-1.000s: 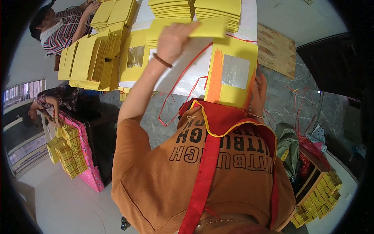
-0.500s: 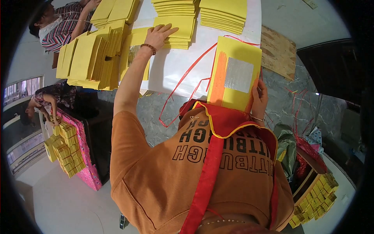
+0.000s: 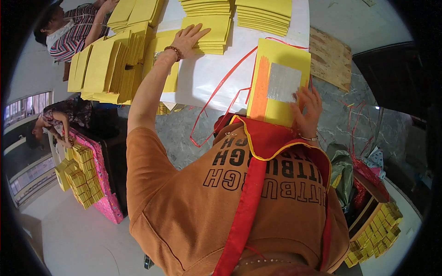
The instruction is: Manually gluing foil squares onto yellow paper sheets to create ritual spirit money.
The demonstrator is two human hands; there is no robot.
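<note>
With fingers spread, my left hand (image 3: 185,40) rests open on the near left edge of a stack of yellow folded paper sheets (image 3: 216,34). In front of my body, at the table edge, lies a yellow paper stack (image 3: 281,57) with an orange stripe and a silver-grey rectangle on top. My right hand (image 3: 308,110) lies against this stack's right side, its fingers apart over the edge and close to the silver rectangle. A thin red plastic ribbon (image 3: 218,86) loops from under that stack to the left and hangs over the table edge.
A white-covered table (image 3: 198,83) bears several more yellow stacks (image 3: 99,69) at left. A person in a striped top (image 3: 80,32) sits at the far left. Another person (image 3: 69,115) handles yellow bundles (image 3: 83,175) on a pink-covered table. Red ribbons and bags (image 3: 340,170) lie at right.
My right hand has risen from beside the striped stack onto its right edge, fingers now spreading over it. My left hand stays on the other stack, shifted slightly.
</note>
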